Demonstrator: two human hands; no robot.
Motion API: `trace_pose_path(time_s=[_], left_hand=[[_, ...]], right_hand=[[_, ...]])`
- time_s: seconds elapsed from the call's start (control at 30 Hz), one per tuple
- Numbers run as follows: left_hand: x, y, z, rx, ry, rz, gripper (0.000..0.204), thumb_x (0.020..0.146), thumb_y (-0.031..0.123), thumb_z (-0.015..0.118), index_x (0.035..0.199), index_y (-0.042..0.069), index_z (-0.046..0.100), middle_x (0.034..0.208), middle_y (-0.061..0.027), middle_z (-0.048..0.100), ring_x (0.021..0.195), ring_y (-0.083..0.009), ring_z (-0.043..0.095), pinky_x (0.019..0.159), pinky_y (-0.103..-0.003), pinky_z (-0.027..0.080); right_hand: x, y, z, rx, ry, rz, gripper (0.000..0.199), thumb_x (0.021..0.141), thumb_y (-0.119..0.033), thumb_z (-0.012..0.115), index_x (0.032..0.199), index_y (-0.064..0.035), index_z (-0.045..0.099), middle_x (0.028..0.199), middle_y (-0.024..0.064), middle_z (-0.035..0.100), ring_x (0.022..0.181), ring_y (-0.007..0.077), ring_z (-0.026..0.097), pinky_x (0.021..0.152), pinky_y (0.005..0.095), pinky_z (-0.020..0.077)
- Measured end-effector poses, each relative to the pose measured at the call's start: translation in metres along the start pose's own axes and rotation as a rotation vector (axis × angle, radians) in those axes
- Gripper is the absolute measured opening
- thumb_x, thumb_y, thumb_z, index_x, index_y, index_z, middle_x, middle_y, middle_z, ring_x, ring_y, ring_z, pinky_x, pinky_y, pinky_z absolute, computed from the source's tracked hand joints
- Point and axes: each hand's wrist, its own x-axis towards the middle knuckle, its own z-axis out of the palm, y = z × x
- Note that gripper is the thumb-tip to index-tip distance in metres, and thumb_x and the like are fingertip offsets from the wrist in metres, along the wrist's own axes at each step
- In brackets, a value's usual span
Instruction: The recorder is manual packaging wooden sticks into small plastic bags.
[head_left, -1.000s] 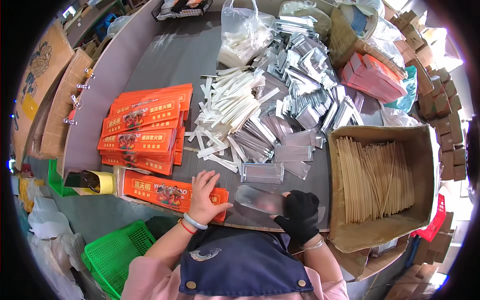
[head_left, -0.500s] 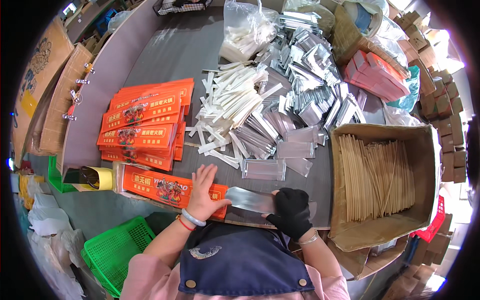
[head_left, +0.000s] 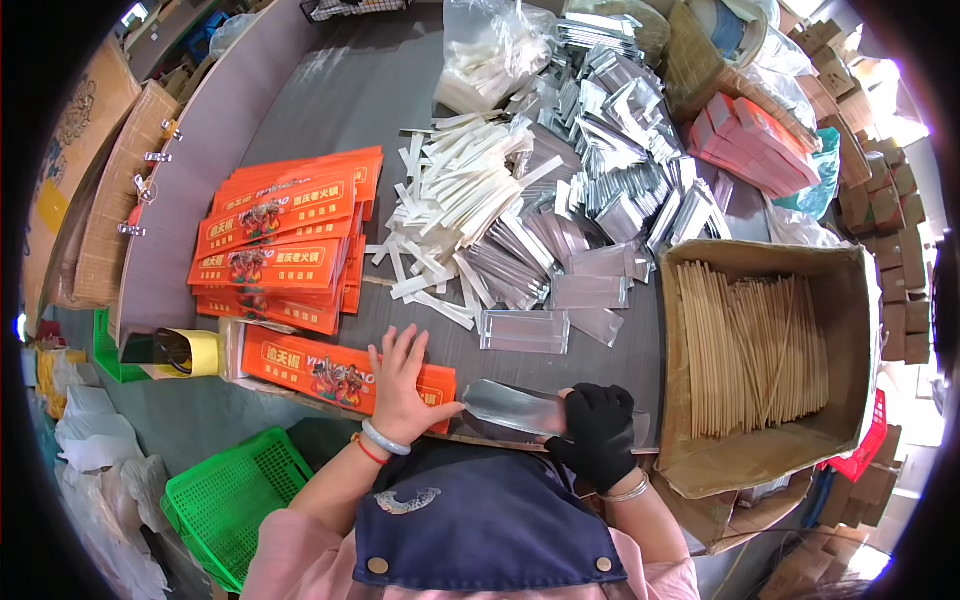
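While the left hand (head_left: 400,385) lies flat with its fingers (head_left: 392,345) spread wide on the long orange packet (head_left: 335,370), gripping nothing, the right hand (head_left: 598,438), in a black glove, has its fingers curled shut around one end of a clear plastic sleeve (head_left: 515,407). That sleeve sits just right of the orange packet, its free end nearly touching the packet's right end, close to the near edge of the grey counter (head_left: 330,90).

Compared with half a second ago not much has shifted: the left hand stays planted on the same packet, and the gloved hand has slid a touch to the right with the sleeve, which now lies flatter and closer to the packet. A full second back the sleeve was more under the glove and looked crumpled.

Beyond the orange packet, further up the counter, there's a stack of more orange packets (head_left: 280,245). Up and to the right of it lies a messy heap of white paper wrappers (head_left: 455,200) and then a spread of clear sleeves (head_left: 600,195). Well right of the packet stands a cardboard box (head_left: 770,450) full of wooden chopsticks (head_left: 750,345). Left of the packet sits a roll of yellow tape (head_left: 190,350), and below-left of it a green plastic basket (head_left: 225,495).
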Motion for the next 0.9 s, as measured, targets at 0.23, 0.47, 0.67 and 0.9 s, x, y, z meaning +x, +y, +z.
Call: trace_pose_path(time_s=[0.23, 0.47, 0.67, 0.9], left_hand=[[0.008, -0.005, 0.000, -0.054, -0.022, -0.012, 0.109, 0.057, 0.048, 0.088, 0.142, 0.002, 0.039, 0.147, -0.0174, 0.037, 0.140, -0.0411, 0.027, 0.113, -0.064, 0.012], [0.053, -0.018, -0.011, -0.205, -0.018, 0.172, 0.060, 0.071, 0.026, 0.081, 0.124, 0.006, 0.061, 0.130, -0.0145, 0.056, 0.122, -0.0355, 0.049, 0.109, -0.046, 0.032], [0.106, -0.035, -0.006, 0.227, 0.089, 0.458, 0.008, 0.073, 0.014, 0.074, 0.077, 0.012, 0.068, 0.083, -0.0002, 0.060, 0.084, -0.0228, 0.054, 0.076, -0.037, 0.039], [0.098, 0.011, 0.000, -0.091, -0.039, 0.339, 0.018, 0.070, 0.016, 0.078, 0.083, 0.013, 0.066, 0.084, -0.0031, 0.059, 0.089, -0.0240, 0.054, 0.079, -0.038, 0.040]], right_hand=[[0.009, -0.016, 0.020, 0.118, -0.080, 0.008, 0.062, 0.063, -0.044, 0.080, 0.110, -0.0091, 0.060, 0.101, 0.0092, 0.061, 0.096, 0.0304, 0.056, 0.091, 0.0454, 0.0368], [0.034, -0.012, 0.058, 0.190, 0.139, -0.071, 0.066, 0.063, -0.039, 0.084, 0.118, -0.0106, 0.059, 0.110, 0.0116, 0.063, 0.104, 0.0305, 0.059, 0.092, 0.0455, 0.0411], [-0.071, 0.163, 0.007, -0.389, 0.425, 0.808, 0.048, 0.082, -0.028, 0.071, 0.115, 0.0029, 0.056, 0.113, 0.0218, 0.059, 0.104, 0.0407, 0.056, 0.089, 0.0481, 0.0462], [-0.069, 0.162, 0.008, -0.545, 0.199, 0.918, 0.021, 0.082, -0.015, 0.067, 0.096, -0.0045, 0.054, 0.096, 0.0157, 0.058, 0.093, 0.0345, 0.058, 0.079, 0.0457, 0.0490]])
